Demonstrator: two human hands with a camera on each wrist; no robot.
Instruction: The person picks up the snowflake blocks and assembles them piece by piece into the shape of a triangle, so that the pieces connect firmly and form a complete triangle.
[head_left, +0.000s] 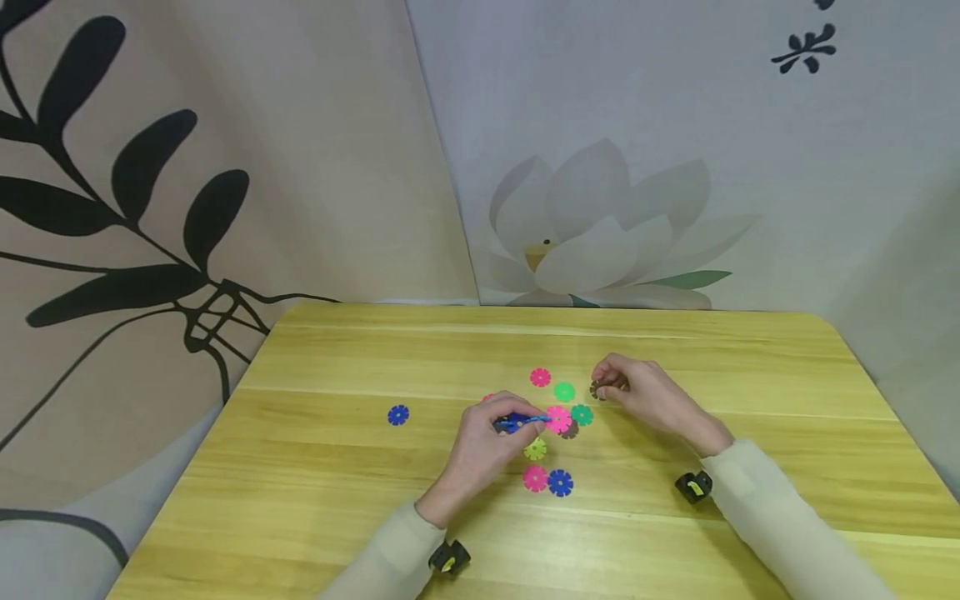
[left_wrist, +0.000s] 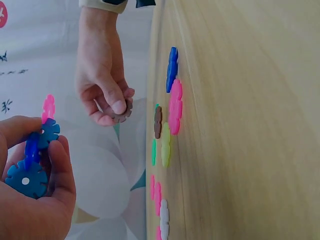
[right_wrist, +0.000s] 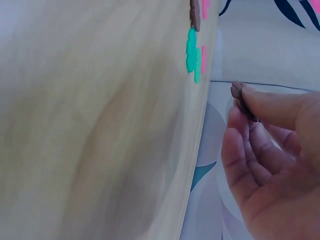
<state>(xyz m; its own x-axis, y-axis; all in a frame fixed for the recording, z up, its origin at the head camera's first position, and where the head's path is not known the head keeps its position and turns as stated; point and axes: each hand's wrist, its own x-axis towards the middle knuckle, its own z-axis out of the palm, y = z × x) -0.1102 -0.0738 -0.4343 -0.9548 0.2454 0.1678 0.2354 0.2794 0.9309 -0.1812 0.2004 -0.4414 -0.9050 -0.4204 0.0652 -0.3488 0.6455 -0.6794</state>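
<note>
My left hand (head_left: 489,433) grips a small assembly of notched snowflake discs slotted together. In the left wrist view it shows a teal-blue disc (left_wrist: 27,181), a blue disc (left_wrist: 32,151) set crosswise, and a pink disc (left_wrist: 48,107) at the far end. Something brownish beside them is mostly covered by the fingers. To the right, my right hand (head_left: 651,398) pinches a brown snowflake disc (right_wrist: 240,97) between thumb and fingers, raised off the tabletop. The brown disc and the assembly are apart.
On the wooden table (head_left: 750,350) lie loose discs: green (head_left: 564,392), teal-green (head_left: 582,415), yellow (head_left: 536,450), blue (head_left: 560,482) and several pink ones, among others. Another blue disc (head_left: 398,415) sits alone at the left. A patterned wall (head_left: 337,167) stands behind the table's far edge.
</note>
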